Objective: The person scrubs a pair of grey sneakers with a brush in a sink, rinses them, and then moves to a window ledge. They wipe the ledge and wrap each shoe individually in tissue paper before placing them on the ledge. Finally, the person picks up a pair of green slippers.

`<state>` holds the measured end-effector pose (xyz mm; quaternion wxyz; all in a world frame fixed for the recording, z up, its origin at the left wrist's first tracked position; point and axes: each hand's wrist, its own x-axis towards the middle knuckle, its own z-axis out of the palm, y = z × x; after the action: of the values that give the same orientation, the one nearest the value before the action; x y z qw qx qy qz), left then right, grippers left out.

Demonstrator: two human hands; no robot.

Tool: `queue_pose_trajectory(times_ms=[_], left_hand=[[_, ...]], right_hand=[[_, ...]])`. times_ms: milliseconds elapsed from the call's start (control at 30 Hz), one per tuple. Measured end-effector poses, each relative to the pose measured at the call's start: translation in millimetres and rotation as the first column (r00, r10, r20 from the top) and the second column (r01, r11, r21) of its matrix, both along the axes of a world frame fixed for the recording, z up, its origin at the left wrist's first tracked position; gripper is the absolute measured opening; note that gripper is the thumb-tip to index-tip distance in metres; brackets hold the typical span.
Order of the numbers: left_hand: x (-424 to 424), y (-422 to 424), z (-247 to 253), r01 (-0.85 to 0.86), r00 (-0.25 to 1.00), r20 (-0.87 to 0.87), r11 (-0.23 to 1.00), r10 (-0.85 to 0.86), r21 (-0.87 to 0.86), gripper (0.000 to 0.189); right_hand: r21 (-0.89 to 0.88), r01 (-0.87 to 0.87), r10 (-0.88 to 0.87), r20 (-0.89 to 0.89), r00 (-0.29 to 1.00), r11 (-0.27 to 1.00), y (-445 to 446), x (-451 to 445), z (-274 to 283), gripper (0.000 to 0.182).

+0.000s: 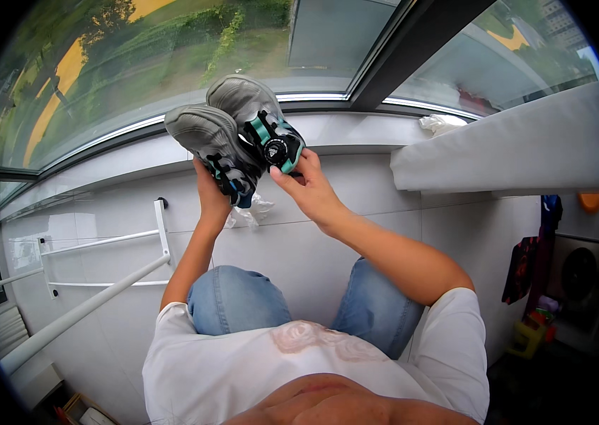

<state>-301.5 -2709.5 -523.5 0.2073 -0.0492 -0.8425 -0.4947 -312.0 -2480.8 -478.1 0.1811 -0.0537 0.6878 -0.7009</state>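
Observation:
Two grey sneakers with black and teal trim are held up side by side in front of the window. My left hand grips the left sneaker near its heel, its fingers mostly hidden behind the shoe. At the heel of the right sneaker, my right hand pinches the teal edge between thumb and fingers. A round black dial faces up on that shoe. The two shoes touch or overlap, with both toes pointing up and to the left.
A white metal rack stands at the left on grey floor tiles. Crumpled clear plastic lies below the shoes. Along the window runs a white ledge, with white crumpled material on it. A white-covered slab juts in at right.

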Motion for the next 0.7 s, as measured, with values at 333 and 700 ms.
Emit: queue_pose_trajectory(times_ms=[333,700], left_hand=[[-32,-65,-20,-0.273,0.931,0.192,0.941,0.311,-0.200,0.077],[-60,-96,-51,-0.260,0.957,0.095,0.955,0.275,-0.145,0.076]], right_hand=[[-0.499,0.089,0.149,0.417,0.896,0.862,8,-13,-10,0.043],[-0.481,0.058,0.042,0.195,0.980,0.875,-48,-45,-75,0.038]])
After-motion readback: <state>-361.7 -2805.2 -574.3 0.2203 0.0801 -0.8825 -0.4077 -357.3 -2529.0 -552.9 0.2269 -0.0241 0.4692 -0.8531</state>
